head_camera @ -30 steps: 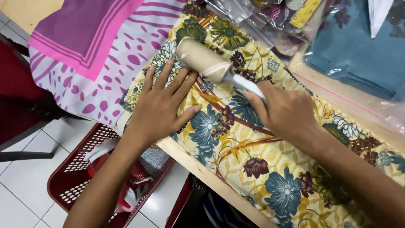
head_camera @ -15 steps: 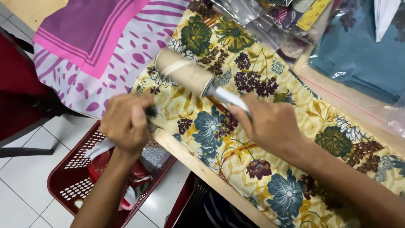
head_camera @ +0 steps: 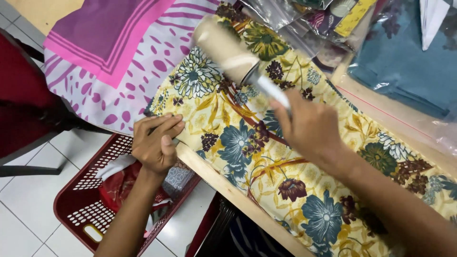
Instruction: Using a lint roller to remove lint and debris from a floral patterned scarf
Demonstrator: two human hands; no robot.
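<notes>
At the far left we are seeing a dark red chair [head_camera: 21, 90] standing on white floor tiles [head_camera: 21, 209], and just beside it a red perforated basket [head_camera: 81, 209] holding red and white cloth scraps. Above the basket a pink and purple patterned cloth [head_camera: 109, 62] is lying over the table's corner, touching the yellow floral fabric [head_camera: 266, 162] that is spreading across the wooden table edge [head_camera: 228, 190]. Our left hand [head_camera: 156, 143] is resting at the near corner of that floral fabric, fingers drawn together and curled against the hem; we cannot tell whether it is pinching the cloth or only pressing on it. Moving rightward, the lint roller [head_camera: 226, 47] is lying tilted over the far part of the floral fabric, its tan roll blurred and pointing up-left, its white handle running down into our right hand [head_camera: 309, 128], which is closing firmly around it. The two hands are staying well apart, with flowered cloth between them. Beyond the roller, clear plastic bags [head_camera: 295, 19] of folded cloth are crowding the table's far side, and at the far right a teal fabric in a plastic sleeve [head_camera: 404, 66] is lying just beside the floral piece.
</notes>
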